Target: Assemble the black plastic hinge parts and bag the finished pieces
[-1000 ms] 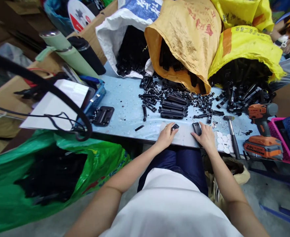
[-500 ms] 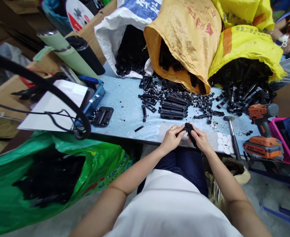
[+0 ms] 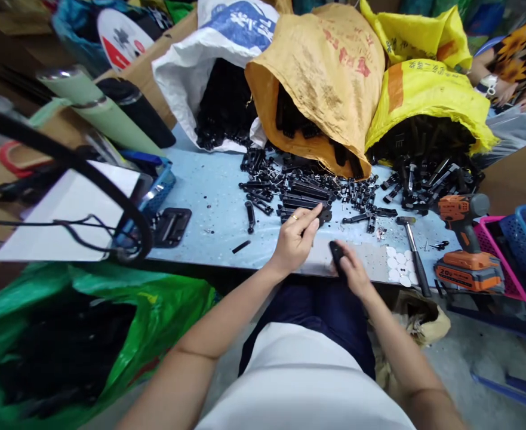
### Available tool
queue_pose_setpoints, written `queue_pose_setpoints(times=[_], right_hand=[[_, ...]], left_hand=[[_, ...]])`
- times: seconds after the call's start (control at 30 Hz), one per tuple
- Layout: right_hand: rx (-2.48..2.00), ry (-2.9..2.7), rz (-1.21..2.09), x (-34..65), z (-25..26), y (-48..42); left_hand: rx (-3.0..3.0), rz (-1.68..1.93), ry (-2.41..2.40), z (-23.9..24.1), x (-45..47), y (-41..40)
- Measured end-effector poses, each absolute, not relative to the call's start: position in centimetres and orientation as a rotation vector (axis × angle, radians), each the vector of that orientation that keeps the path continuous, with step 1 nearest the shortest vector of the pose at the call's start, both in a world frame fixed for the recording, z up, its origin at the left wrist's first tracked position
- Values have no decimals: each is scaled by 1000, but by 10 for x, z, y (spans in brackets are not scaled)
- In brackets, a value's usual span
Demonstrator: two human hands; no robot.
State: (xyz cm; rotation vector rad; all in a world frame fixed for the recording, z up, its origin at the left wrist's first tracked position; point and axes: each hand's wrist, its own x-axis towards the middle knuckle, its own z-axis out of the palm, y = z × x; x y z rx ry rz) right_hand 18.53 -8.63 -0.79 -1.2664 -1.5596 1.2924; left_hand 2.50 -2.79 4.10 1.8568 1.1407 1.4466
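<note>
My left hand (image 3: 295,240) is closed over the front of a row of long black hinged parts (image 3: 305,192). At its fingertips shows a black piece with a rounded end (image 3: 325,216); the rest of that piece is hidden under the fingers. My right hand (image 3: 354,272), slightly blurred, grips an elongated black part (image 3: 337,257) at the table's front edge, above my lap. Under and between the hands lies a grey sheet (image 3: 365,258). White round discs (image 3: 400,264) lie to the right of my right hand.
Behind the parts, white (image 3: 177,68), orange (image 3: 320,60) and yellow (image 3: 428,89) sacks spill black pieces. A hammer (image 3: 414,251) and a cordless drill (image 3: 466,245) are at right, a green bag (image 3: 164,322) at lower left. Another person's hand (image 3: 507,92) shows at upper right.
My hands, together on a black part before, have moved apart. The left went forward to the row of parts; the right stayed near the edge, lower, with a black part. The view shifted slightly.
</note>
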Motion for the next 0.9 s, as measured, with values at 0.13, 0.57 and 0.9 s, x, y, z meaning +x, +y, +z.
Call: queue_pose_setpoints(times=[0.13,0.57,0.9], right_hand=[[-1262,-1177,1449,207,12,-63],[-1207,-1447,1325,206,32,-46],[-1215,-1763,1172,217,24,-43]], left_hand=[[1824,1285,1035,23,39,-48],[1751,1317,1092,15,42,-53],[1851,1313,1097,21,42,-52]])
